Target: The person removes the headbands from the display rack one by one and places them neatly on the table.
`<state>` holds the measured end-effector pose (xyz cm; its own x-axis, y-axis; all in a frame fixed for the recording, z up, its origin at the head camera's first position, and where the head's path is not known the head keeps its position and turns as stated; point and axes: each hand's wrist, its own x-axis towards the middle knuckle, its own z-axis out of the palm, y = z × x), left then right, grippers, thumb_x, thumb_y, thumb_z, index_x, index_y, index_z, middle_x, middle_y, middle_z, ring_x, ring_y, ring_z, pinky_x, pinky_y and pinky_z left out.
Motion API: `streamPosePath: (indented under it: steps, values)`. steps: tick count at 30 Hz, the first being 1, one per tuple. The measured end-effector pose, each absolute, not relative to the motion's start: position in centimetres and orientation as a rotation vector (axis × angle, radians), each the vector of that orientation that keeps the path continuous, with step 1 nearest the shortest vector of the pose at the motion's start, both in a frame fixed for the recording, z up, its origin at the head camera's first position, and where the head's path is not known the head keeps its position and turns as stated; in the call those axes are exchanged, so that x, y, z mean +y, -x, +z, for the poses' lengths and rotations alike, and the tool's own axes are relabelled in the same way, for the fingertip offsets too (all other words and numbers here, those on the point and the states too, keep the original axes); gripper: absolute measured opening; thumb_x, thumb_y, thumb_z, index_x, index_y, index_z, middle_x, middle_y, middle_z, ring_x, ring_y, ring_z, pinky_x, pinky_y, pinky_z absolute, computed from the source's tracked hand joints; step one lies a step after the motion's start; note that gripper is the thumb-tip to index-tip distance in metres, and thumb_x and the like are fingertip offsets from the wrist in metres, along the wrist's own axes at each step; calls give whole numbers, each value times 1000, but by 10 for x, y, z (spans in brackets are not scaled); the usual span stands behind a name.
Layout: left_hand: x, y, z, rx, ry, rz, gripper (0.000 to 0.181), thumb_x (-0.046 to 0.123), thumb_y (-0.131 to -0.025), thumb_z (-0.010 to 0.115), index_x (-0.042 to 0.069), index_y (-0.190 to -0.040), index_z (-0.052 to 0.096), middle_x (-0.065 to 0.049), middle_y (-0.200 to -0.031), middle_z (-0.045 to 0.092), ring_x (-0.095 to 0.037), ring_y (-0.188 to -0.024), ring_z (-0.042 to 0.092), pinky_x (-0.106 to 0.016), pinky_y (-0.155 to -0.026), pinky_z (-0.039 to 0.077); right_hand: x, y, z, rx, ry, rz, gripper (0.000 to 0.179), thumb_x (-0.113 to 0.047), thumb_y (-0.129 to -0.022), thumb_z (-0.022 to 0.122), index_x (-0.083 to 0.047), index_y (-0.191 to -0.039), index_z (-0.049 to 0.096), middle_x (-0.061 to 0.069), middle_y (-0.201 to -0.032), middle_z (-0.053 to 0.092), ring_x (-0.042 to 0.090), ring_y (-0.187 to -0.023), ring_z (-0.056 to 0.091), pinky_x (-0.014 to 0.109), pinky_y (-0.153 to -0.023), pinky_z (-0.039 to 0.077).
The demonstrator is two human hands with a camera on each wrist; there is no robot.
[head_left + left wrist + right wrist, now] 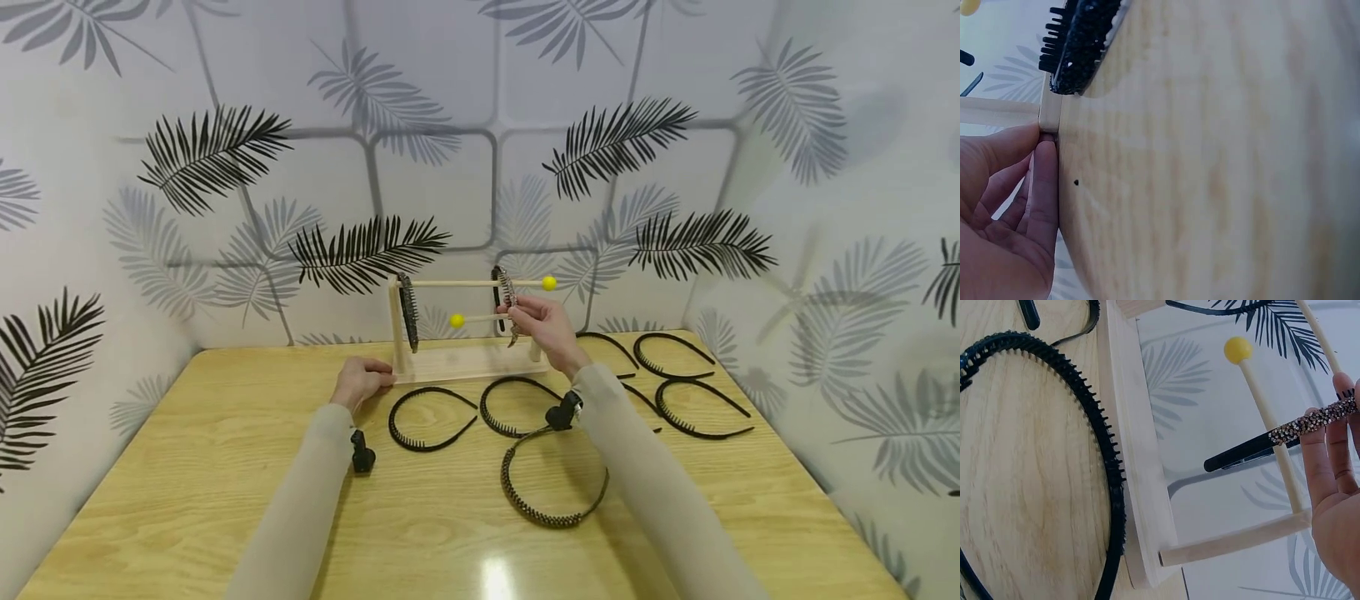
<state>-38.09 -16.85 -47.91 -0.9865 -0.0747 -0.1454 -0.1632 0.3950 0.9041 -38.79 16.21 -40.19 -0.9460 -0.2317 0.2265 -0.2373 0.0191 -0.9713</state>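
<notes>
A pale wooden headband stand point(472, 360) has two rods tipped with yellow balls. My left hand point(363, 382) pinches the left end of its base; the left wrist view shows thumb and fingertips at the base's corner. Close by that end, a black toothed headband point(408, 312) hangs on the upper rod. With my right hand point(543, 327) I hold a sparkly, rhinestone-covered headband point(1310, 423) near the right post, its dark tip crossing the lower rod in the right wrist view. My thumb is hidden in that wrist view.
Several black headbands lie on the wooden table, including one point(395, 425) before the stand and others point(660, 408) at the right. A studded headband point(517, 492) lies nearer, partly under my right forearm. A leaf-patterned wall covering point(420, 200) stands behind.
</notes>
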Motion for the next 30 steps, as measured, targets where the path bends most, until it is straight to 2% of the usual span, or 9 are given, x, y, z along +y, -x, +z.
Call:
streamPosePath:
  steps: [4, 7, 11, 14, 18, 21, 23, 27, 30]
  values:
    - [-170, 380, -480, 2552, 225, 1679, 33, 6, -92, 67, -4, -123, 65, -24, -119, 66, -11, -77, 67, -28, -74, 60, 168, 389, -401, -2245, -508, 2118, 47, -15, -100, 59, -3, -144, 49, 15, -128, 65, 35, -129, 52, 31, -88, 56]
    - [-170, 380, -480, 2558, 233, 1682, 32, 6, -92, 67, -3, -122, 66, -23, -118, 66, -11, -76, 67, -27, -73, 59, 174, 392, -400, -2253, -507, 2096, 48, -16, -100, 59, -3, -144, 48, 15, -129, 64, 29, -123, 57, 25, -81, 56]
    - [-170, 380, -480, 2562, 237, 1681, 32, 6, -92, 67, -3, -122, 66, -23, -118, 67, -11, -76, 67, -27, -73, 60, 183, 394, -399, -2264, -504, 2076, 46, -18, -100, 60, -1, -142, 51, 18, -133, 60, 14, -116, 58, 27, -83, 55]
    - [-170, 380, -480, 2561, 235, 1680, 32, 6, -92, 67, -3, -122, 66, -23, -118, 67, -11, -76, 67, -28, -73, 60, 189, 394, -397, -2272, -510, 2060, 46, -19, -101, 58, 0, -142, 50, 22, -136, 57, 19, -124, 55, 34, -92, 53]
    - [-170, 380, -480, 2560, 234, 1685, 32, 6, -92, 66, -3, -123, 65, -24, -119, 66, -11, -77, 67, -28, -75, 60, 197, 395, -394, -2279, -515, 2051, 50, -19, -101, 57, -1, -146, 45, 23, -137, 55, 32, -134, 48, 46, -103, 49]
    - [-169, 380, -479, 2562, 234, 1683, 32, 7, -93, 66, -3, -123, 65, -24, -120, 65, -11, -79, 67, -28, -76, 60, 202, 395, -394, -2282, -495, 2046, 50, -19, -101, 57, -3, -147, 44, 21, -136, 57, 32, -135, 47, 47, -103, 48]
    - [-169, 379, -479, 2562, 237, 1682, 32, 7, -93, 66, -2, -124, 65, -23, -121, 65, -11, -79, 67, -29, -77, 60, 205, 396, -394, -2261, -483, 2056, 48, -17, -101, 57, -2, -145, 46, 18, -133, 60, 34, -134, 48, 45, -102, 50]
    - [-169, 378, -480, 2557, 240, 1691, 32, 7, -93, 66, -2, -124, 65, -23, -122, 64, -12, -81, 68, -29, -77, 60, 210, 397, -395, -2233, -464, 2049, 46, -18, -101, 58, -2, -143, 49, 8, -127, 67, 33, -132, 49, 34, -95, 55]
    - [-169, 377, -480, 2551, 237, 1699, 32, 7, -93, 66, -3, -124, 65, -24, -122, 64, -14, -83, 68, -29, -77, 60, 213, 398, -396, -2211, -450, 2054, 47, -19, -100, 59, -1, -143, 49, 10, -127, 66, 33, -131, 50, 28, -90, 56]
